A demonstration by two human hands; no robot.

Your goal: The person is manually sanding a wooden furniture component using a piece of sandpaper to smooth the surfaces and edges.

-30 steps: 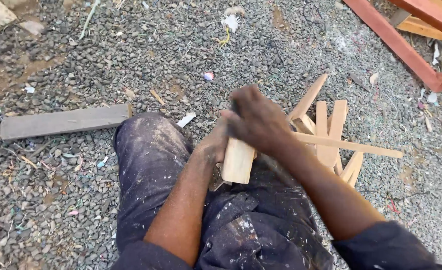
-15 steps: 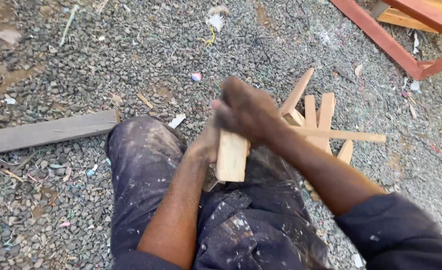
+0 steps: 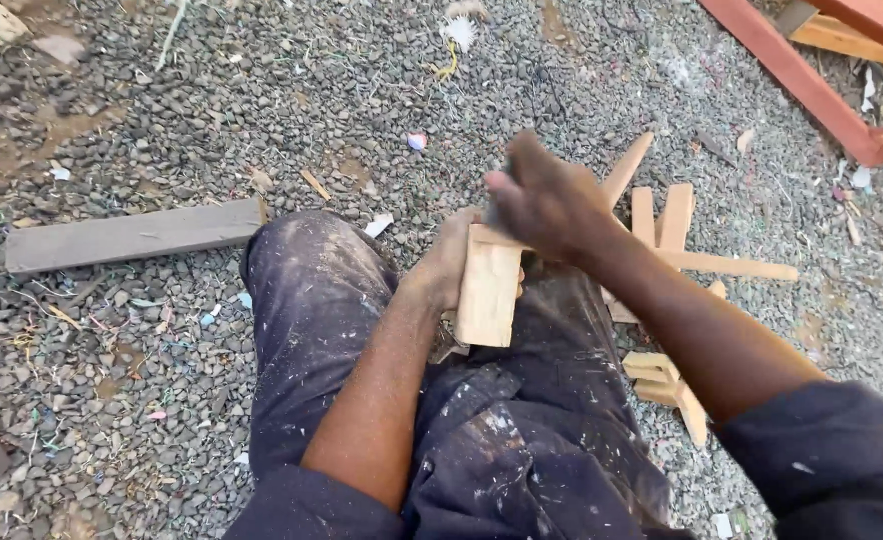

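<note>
I sit on gravel with dark, dust-speckled trousers (image 3: pixel 341 300) in view. My left hand (image 3: pixel 449 262) grips a short pale wooden block (image 3: pixel 488 292) from its left side, holding it upright over my lap. My right hand (image 3: pixel 546 200) is closed over the block's top end; whatever it holds is hidden by the fingers and motion blur. Both forearms reach in from below.
A pile of light wooden offcuts (image 3: pixel 671 250) lies on the gravel just right of my legs. A grey plank (image 3: pixel 131 235) lies to the left. A red-painted wooden frame (image 3: pixel 811 85) crosses the top right corner. Scraps and chips litter the gravel.
My right hand has shifted slightly along the top of the block while the left keeps its grip. The view has tilted a little.
</note>
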